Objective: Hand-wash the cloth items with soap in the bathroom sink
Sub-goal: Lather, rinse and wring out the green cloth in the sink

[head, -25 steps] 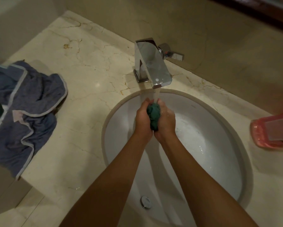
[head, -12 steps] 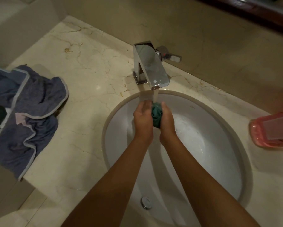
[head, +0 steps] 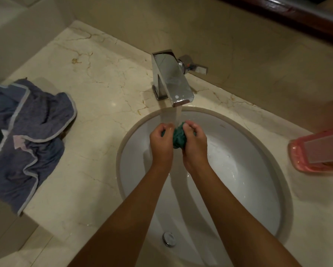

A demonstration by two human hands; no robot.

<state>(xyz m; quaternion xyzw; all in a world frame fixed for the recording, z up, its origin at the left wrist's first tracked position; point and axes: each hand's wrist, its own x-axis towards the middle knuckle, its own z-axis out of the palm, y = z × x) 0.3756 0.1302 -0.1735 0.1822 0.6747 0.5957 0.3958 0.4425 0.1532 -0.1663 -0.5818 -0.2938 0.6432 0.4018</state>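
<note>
A small green cloth (head: 178,138) is bunched up between my two hands, over the white sink (head: 244,170). My left hand (head: 160,142) grips its left side with curled fingers. My right hand (head: 195,140) pinches its right side, fingers bent over the top. Water runs from the chrome faucet (head: 171,81) in a stream onto the cloth and my fingers. Most of the cloth is hidden between my palms.
A pile of blue-grey cloth with pale trim (head: 27,135) lies on the marble counter (head: 96,89) at the left. A pink soap dish (head: 316,151) sits at the right edge. The drain plug (head: 169,238) lies at the basin's near side.
My hands have shifted slightly apart around the green cloth, and my fingers have curled over its top. The water keeps running.
</note>
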